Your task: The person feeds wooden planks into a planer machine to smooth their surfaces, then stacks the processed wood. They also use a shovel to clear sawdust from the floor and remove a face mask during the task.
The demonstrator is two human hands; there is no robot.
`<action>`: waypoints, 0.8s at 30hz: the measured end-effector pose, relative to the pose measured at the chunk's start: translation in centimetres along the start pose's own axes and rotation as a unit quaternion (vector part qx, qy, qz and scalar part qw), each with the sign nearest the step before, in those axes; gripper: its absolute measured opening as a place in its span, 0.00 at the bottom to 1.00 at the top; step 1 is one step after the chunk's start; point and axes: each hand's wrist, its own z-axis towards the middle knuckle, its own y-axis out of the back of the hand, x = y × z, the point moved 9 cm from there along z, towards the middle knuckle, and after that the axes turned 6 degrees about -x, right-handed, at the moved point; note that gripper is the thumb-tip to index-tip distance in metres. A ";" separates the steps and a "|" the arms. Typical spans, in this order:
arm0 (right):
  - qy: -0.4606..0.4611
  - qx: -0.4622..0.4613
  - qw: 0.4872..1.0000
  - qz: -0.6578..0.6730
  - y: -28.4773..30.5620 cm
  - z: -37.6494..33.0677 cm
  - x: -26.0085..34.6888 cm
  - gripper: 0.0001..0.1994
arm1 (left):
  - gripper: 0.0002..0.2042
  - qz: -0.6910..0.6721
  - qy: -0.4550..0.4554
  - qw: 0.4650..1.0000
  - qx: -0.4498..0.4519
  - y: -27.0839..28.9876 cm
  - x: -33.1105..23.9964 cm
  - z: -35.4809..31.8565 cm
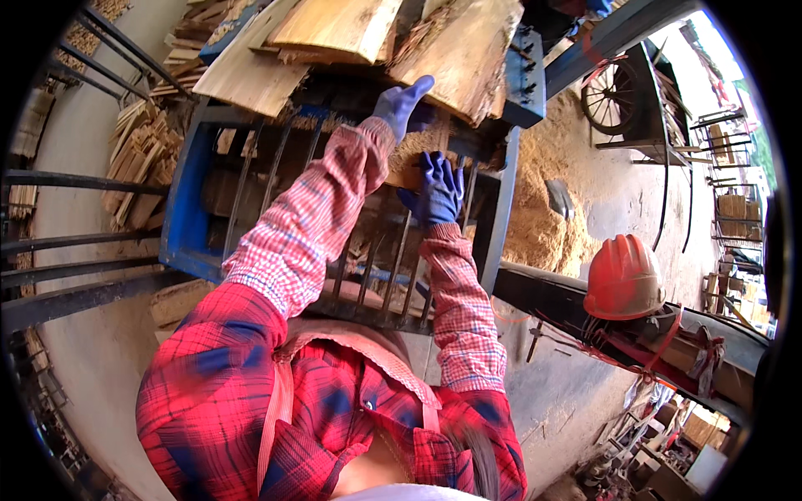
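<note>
Both hands wear blue-purple gloves, with checked sleeve covers on the forearms. My left hand [403,107] is at the near edge of the rough wooden slabs [455,63], its thumb stretched out and apart; its other fingers are partly in shadow. Just below and to the right, my right hand [436,192] has its fingers spread, pointing away from me. Its fingertips reach a sawdust-covered piece of wood [413,153] lying over the dark metal bars [399,263] of a blue machine frame [185,209]. Whether they press on that wood I cannot tell.
An orange-red hard hat [625,277] rests on a beam at the right. Sawdust [543,200] is heaped beside the machine, with a spoked-wheel cart [614,100] beyond. Split wood [144,159] is piled at the left, near black metal rails [83,242].
</note>
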 end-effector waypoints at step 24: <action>-0.362 0.048 0.582 0.727 3.5 -30.9 10.3 0.19 | 0.27 0.053 0.055 0.997 0.031 25.2 18.7 -22.0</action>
